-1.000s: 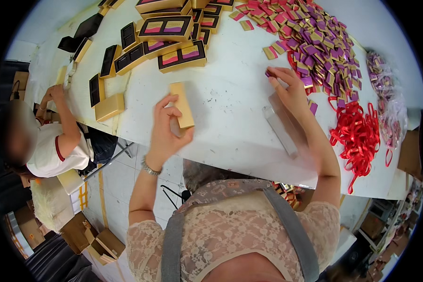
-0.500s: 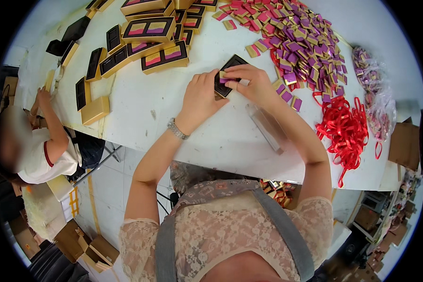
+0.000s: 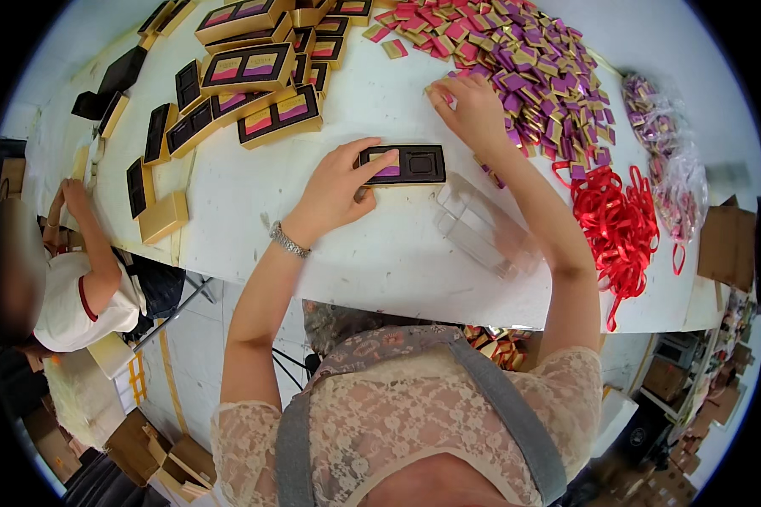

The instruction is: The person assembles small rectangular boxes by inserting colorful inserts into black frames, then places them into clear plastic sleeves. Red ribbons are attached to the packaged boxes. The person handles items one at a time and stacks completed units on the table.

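Clear plastic case (image 3: 482, 232): on the table (image 3: 372, 262), right of the left grip (image 3: 330, 190) and nearer the body. Red ribbons (image 3: 613, 232): tangled pile, well right of both grips. Left grip: closed about one end of a black two-slot box (image 3: 421, 163), a digit lying on the purple square (image 3: 387, 171) in its left slot; right slot bare. Right grip (image 3: 472, 114): beyond the box, fingertips pinched on a small pink square (image 3: 449, 100), partly hidden. Wrapped squares (image 3: 558, 106): heap, right of and beyond the right grip. Gold boxes (image 3: 249, 80): stacked, left of and beyond the left grip. Change: right grip, at the box half a second ago, now away near the heap; box turned crosswise. Reading: box half filled.
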Demonstrator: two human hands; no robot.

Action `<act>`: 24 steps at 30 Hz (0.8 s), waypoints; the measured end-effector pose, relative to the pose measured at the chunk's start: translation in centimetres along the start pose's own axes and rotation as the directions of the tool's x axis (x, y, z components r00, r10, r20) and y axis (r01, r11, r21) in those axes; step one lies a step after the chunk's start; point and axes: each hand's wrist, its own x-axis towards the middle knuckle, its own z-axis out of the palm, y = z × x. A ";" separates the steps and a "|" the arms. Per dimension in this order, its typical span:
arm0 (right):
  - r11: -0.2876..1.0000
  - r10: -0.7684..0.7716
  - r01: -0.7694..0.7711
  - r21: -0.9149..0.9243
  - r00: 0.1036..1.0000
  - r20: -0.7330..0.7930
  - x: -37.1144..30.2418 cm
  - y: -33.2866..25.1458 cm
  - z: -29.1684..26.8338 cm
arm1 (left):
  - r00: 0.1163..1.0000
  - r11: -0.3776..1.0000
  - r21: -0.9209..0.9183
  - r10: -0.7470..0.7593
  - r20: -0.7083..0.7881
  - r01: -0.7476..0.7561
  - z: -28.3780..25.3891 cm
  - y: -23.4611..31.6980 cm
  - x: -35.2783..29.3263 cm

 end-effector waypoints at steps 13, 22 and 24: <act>0.844 -0.526 0.519 0.135 0.754 0.392 1.3 1.7 -0.2 | 0.998 0.996 0.075 -0.053 -0.022 0.055 -1.3 -0.2 -2.2; 0.929 -0.338 0.287 0.232 0.915 0.222 -3.3 -4.7 -1.8 | 0.994 0.971 0.217 -0.087 -0.059 0.098 -0.9 0.3 -2.1; 0.909 -0.416 0.408 0.084 0.881 0.227 -4.8 -5.6 -1.8 | 0.995 0.959 0.266 -0.089 -0.050 0.099 -1.4 0.7 -2.5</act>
